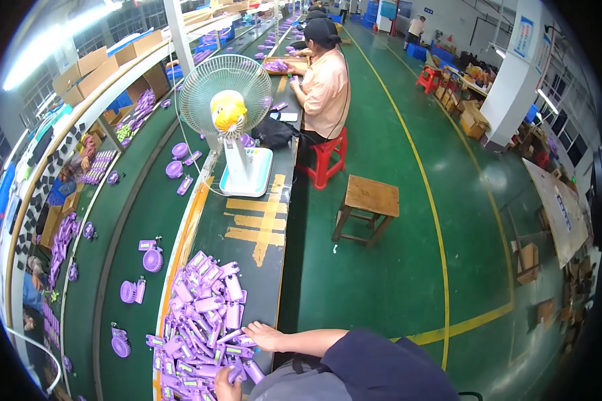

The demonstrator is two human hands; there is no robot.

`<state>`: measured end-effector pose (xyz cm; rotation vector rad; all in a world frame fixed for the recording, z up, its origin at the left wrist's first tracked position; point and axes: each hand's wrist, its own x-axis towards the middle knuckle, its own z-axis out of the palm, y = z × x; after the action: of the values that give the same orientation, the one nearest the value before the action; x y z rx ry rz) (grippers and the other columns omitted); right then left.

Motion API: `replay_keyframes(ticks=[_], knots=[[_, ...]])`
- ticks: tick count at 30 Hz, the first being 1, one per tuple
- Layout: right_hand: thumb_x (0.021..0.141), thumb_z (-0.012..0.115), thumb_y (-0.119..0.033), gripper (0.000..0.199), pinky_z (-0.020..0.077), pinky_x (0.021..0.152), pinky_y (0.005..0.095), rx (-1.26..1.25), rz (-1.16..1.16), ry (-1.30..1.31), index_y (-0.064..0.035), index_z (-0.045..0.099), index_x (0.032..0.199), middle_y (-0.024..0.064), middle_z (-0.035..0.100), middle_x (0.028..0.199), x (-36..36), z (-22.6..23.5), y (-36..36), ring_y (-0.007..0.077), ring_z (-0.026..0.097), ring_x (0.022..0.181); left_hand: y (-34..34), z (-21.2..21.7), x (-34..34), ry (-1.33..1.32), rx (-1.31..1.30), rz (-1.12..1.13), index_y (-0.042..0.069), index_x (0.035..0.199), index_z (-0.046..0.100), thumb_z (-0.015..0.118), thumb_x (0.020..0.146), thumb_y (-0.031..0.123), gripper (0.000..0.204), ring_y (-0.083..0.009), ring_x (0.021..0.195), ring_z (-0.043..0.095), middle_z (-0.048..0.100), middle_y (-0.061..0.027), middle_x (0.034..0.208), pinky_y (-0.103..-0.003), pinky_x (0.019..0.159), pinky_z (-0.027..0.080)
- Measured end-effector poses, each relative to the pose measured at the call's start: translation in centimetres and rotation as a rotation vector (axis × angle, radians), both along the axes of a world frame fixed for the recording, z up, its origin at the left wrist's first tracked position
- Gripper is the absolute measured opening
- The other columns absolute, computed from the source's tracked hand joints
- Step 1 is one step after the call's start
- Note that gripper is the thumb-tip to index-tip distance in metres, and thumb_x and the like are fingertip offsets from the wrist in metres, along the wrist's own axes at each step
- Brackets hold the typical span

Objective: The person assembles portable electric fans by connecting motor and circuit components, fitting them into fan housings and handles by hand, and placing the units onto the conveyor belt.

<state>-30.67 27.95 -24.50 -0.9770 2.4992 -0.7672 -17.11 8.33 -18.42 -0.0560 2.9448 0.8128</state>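
A heap of purple plastic fan handles [204,314], several with pale green strips, covers the near end of the dark bench. At the heap's near edge, my left hand [227,386] is closed around a purple fan handle [235,371]; its lower part is cut off by the frame. My right hand [266,336] reaches in from the right and rests on the heap's right edge. Its fingers are stretched out over the handles, and nothing shows gripped in it.
Beyond the heap, tan tape strips [255,220] mark the bench, where a white standing fan [244,170] stands. Left runs a green conveyor belt [130,247] carrying purple mini fans [152,260]. A wooden stool [371,196] and a co-worker [324,87] on a red stool [328,160] are ahead.
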Motion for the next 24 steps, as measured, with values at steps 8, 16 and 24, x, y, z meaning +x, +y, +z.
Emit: replay_keyframes(ticks=[8, 16, 24], knots=[[0.074, 0.045, -0.002, 0.029, 0.0427, 0.082, 0.0434, 0.013, -0.060, -0.238, 0.0022, 0.046, 0.103, 0.0208, 0.047, 0.103, 0.3, 1.7, 0.5, 0.0366, 0.051, 0.096, -3.3, -0.1, 5.3, -0.070, 0.276, 0.250, 0.000, 0.114, 0.052, 0.057, 0.080, 0.009, 0.035, -0.0256, 0.100, 0.053, 0.055, -0.0159, 0.110, -0.033, 0.087, 0.042], [0.078, 0.044, -0.006, 0.035, 0.0432, 0.082, 0.0442, -0.171, -0.381, -0.281, -0.0047, 0.041, 0.114, 0.0195, 0.047, 0.104, 1.5, 4.5, -0.4, 0.0392, 0.050, 0.096, -4.1, 1.7, 7.6, -0.182, 0.280, 0.462, -0.002, 0.110, 0.053, 0.052, 0.080, 0.000, 0.030, -0.0244, 0.095, 0.056, 0.058, -0.0163, 0.104, -0.032, 0.086, 0.043], [0.074, 0.046, 0.002, 0.052, 0.0349, 0.097, 0.0320, -0.520, 0.204, -0.688, 0.0008, 0.038, 0.126, 0.0185, 0.050, 0.119, 8.5, 6.8, -10.1, 0.0271, 0.046, 0.114, -6.0, -0.8, 10.8, -0.073, 1.225, 0.751, 0.016, 0.139, 0.018, 0.055, 0.084, 0.006, 0.067, -0.0131, 0.062, 0.053, 0.056, -0.0078, 0.101, -0.025, 0.049, 0.044]])
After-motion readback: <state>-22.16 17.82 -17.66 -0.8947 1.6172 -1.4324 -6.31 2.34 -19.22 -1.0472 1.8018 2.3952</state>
